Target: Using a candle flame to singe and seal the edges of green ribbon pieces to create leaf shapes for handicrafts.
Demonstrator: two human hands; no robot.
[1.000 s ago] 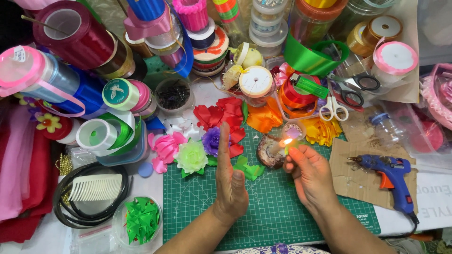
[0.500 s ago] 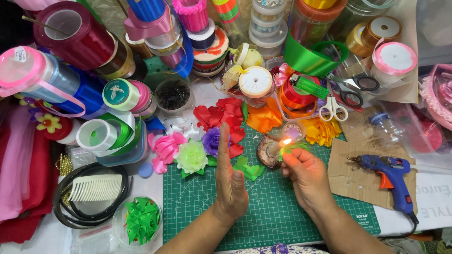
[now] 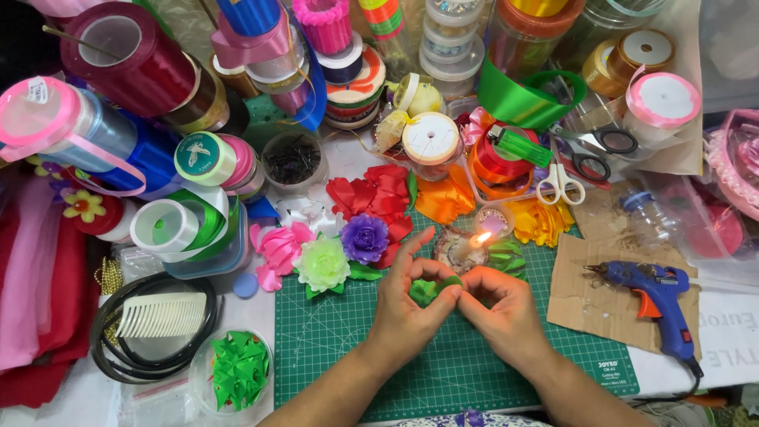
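Green ribbon piece (image 3: 431, 289) pinched between left hand (image 3: 407, 312) and right hand (image 3: 506, 310) fingertips; grip apparently two-handed.

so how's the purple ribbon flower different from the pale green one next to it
The purple flower is smaller and darker, with tight ruffled petals; the pale green flower is wider, with looser petals and a yellowish centre. The purple one lies nearer the red ribbon pieces, the pale green one beside the pink flower. Both lie face up at the edge of the green cutting mat, untouched by either hand.

A blue glue gun (image 3: 655, 294) lies on cardboard (image 3: 585, 296) (scissors (image 3: 560, 183) nearby).
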